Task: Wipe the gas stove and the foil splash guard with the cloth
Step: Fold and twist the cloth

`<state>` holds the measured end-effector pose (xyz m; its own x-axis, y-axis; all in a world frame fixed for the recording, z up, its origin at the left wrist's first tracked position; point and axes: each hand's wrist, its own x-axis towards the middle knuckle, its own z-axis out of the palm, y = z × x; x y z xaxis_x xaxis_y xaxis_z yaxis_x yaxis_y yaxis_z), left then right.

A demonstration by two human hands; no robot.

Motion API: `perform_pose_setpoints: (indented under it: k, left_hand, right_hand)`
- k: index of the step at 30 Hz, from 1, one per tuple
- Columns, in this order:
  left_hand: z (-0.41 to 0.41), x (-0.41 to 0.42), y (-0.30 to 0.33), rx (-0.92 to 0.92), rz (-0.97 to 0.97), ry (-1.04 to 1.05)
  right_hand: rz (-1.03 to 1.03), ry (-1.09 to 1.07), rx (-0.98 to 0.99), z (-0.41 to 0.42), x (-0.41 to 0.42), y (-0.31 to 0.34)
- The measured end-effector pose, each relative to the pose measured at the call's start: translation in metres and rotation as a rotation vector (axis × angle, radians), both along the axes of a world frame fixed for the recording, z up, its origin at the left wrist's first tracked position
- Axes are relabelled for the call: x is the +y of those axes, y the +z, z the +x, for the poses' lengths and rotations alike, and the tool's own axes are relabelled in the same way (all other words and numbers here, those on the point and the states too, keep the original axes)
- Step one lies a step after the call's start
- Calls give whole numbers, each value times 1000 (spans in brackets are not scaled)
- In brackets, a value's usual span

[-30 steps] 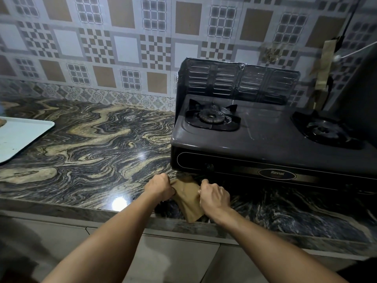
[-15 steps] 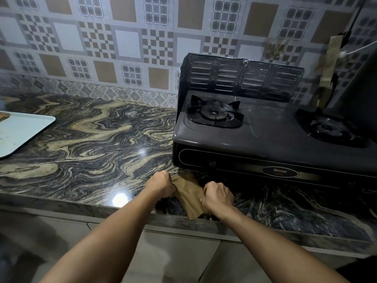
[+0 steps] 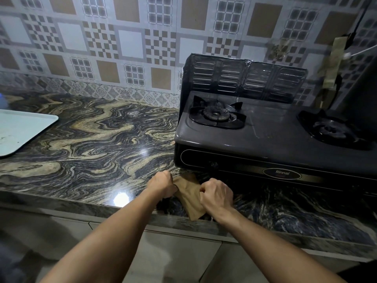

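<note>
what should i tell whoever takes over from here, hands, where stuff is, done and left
Left hand and right hand both grip the brown cloth, held between them on the countertop edge in front of the gas stove.
Foil splash guard stands behind the stove.
Done: cloth in hand; it touches neither stove nor guard.
Left: wipe the stove top, then the guard.
</note>
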<state>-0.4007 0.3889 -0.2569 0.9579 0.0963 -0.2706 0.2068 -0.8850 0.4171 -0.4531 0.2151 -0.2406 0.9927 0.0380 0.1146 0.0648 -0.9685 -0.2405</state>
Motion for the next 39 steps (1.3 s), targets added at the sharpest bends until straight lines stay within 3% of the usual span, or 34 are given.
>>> perform_pose_setpoints:
  k: [5,10,15,21,27,31,34,39]
  left_hand:
    - [1,0,-2,7,-5,4]
    - [3,2,1,36,-44,-29]
    - [4,9,6,12,-120,-55]
    - [2,17,42,78,-606,45]
    - [5,14,79,33,-866,-2]
    - [8,-4,95,200,-1155,-214]
    - [12,-16,100,292,-1136,-380]
    - [8,-32,110,283,-1086,-484]
  right_hand:
    - [-2,106,-104,-4,3,0]
    - [382,60,75,6,7,11]
    - [746,34,98,23,11,30]
    - [1173,9,168,43,10,74]
    - [1364,156,278,53,-7,135]
    - [1334,315,357,52,-14,175]
    - [1276,320,246,56,-23,197]
    - [1258,265,118,56,-41,226]
